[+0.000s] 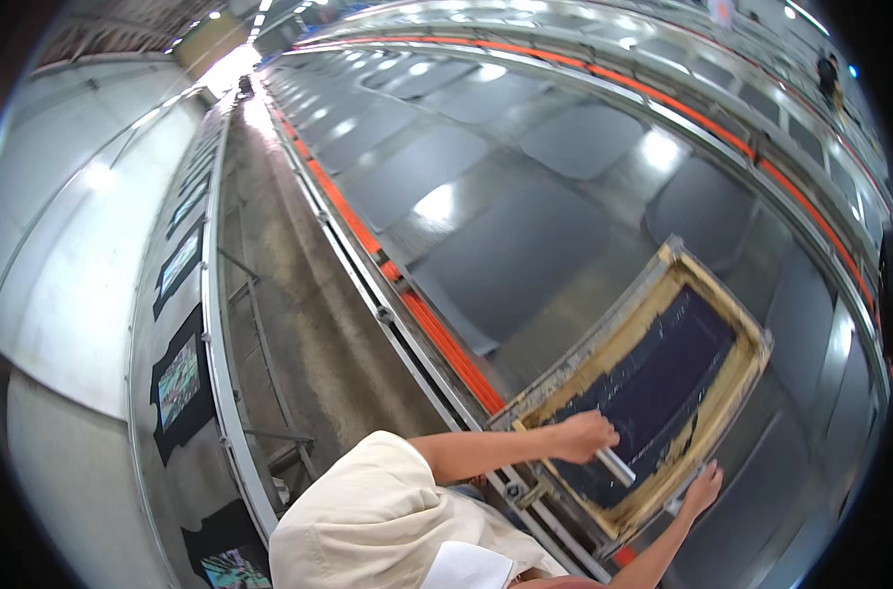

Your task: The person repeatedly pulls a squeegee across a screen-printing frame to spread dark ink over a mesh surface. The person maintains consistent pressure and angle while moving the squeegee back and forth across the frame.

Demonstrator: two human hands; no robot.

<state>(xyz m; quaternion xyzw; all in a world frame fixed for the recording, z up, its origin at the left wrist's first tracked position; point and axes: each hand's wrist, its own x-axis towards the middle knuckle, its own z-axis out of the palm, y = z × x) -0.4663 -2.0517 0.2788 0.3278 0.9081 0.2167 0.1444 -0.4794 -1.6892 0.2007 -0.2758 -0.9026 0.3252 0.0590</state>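
A wooden-edged printing screen [697, 265] lies slanted over the long table at the lower right. Dark ink [662, 378] covers its mesh, with smears along the inner edges. Inside the frame, my left hand [584, 437] is closed around a squeegee [616, 465], whose pale bar sticks out below my fingers. The squeegee's working edge is hidden from me. My right hand [702, 488] is curled at the frame's outer right side, gripping its edge. A cream sleeve [368, 491] covers my left upper arm.
Dark grey fabric panels [530, 260] lie in rows along the table. Orange-red strips [343, 211] and metal rails [368, 294] run down its sides. Left of the aisle [299, 285], printed black shirts [180, 383] lie on another table. A person [827, 79] stands far right.
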